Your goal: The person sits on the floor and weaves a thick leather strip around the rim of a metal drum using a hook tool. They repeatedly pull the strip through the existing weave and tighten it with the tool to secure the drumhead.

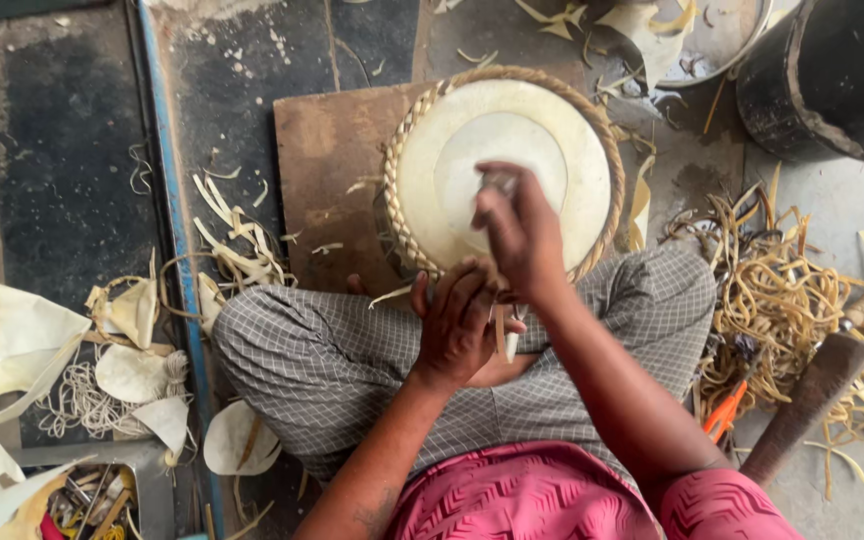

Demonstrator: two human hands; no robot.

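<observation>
Drum (512,120): stood on a wooden board (332,170) before the crossed legs, braided rim already laced around the skin.
Right hand (522,235): fingers closed on a small tool above the drumhead.
Left hand (457,325): fingers curled at the near rim; whether they gripped, unclear.
Left over: loose strips (802,290) lay unused on the floor.

Right hand (520,232) raised, apparently pinching, left hand (459,325) curled low

bare board (327,170) left of drum (502,165), strap tangle (802,300) and black bucket (832,75) crowding the right
</observation>
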